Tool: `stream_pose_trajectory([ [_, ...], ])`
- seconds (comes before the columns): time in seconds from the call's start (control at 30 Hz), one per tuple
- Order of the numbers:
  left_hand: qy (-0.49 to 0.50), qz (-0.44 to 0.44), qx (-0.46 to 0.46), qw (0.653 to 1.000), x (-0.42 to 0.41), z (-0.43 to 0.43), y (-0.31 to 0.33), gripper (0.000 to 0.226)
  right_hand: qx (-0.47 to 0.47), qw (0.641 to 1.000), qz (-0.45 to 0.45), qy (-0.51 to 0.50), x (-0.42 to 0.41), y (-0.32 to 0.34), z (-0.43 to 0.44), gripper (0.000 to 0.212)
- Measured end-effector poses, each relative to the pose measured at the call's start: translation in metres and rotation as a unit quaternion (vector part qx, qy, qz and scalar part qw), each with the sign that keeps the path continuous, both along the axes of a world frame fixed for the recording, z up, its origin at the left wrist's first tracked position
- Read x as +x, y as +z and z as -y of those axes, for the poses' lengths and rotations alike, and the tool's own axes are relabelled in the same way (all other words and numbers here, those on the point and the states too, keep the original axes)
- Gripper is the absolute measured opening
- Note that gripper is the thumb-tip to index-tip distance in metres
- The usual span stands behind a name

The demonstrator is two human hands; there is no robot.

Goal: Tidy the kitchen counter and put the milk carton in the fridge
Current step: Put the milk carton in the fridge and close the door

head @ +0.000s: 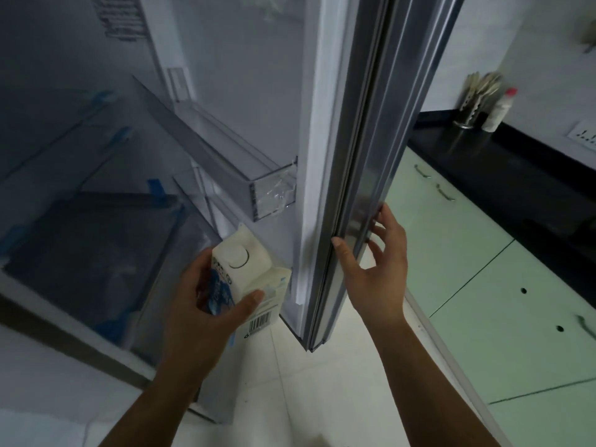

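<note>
Plainly, my left grip (206, 304) was closed around the milk carton (240, 279), thumb across the near face and fingers wrapped round the blue-printed side, just under the gable. The carton hung tilted, its round cap (238, 257) turned up toward me. It sat low beside the inner lining of the fridge door (351, 156) and below the clear door bin (258, 179), resting on nothing yet. My right grip (374, 269) held the door's free edge, thumb on the seal side and fingers curved over the steel face, with the door swung wide.

I judged the carton to be paperboard, stiff along its folded corners and soft in the flat panels. A hard squeeze mid-face would dent it and could push milk at the cap. How full it was I could not tell. The coated surface looked smooth and might slip if damp. The best hold seemed the one I had, spanning two faces near the corners, high on the body, with the base free to land flat. The cap looked seated.

To the left lay the crisper drawer (90, 253), edged with blue tape. Away on the right, the dark tabletop (467, 150) carried a utensil holder (467, 108) and a red-capped bottle (500, 108).
</note>
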State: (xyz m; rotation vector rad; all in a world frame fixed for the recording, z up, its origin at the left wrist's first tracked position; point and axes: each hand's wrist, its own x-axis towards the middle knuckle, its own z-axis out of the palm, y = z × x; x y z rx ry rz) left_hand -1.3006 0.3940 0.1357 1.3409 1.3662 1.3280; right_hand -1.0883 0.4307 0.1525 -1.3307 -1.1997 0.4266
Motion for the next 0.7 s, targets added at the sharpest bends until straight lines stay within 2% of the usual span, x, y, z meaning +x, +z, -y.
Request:
stream_pose_trajectory([
  [0.17,0.034,-0.001,0.0,0.999,0.05,-0.022,-0.005,0.088,-0.018,0.999,0.008,0.026,0.05,-0.001,-0.035,0.077],
  [0.27,0.049,-0.007,0.01,0.999,0.075,-0.035,0.0,0.081,-0.004,0.999,0.005,0.035,0.074,-0.002,-0.056,0.073],
  [0.33,0.05,-0.005,0.011,0.999,0.091,-0.048,0.003,0.074,0.008,1.0,-0.006,0.025,0.087,-0.005,-0.072,0.068],
  [0.47,0.038,-0.015,0.017,0.999,0.114,-0.082,0.004,0.074,0.019,0.999,-0.033,-0.006,0.103,-0.014,-0.101,0.053],
  [0.57,0.028,-0.011,0.018,0.999,0.125,-0.111,0.001,0.067,0.015,1.0,-0.02,-0.014,0.109,-0.018,-0.122,0.05],
  [0.7,0.002,-0.003,0.016,1.0,0.134,-0.153,-0.008,0.079,-0.002,0.999,-0.014,-0.035,0.121,-0.016,-0.155,0.056],
])
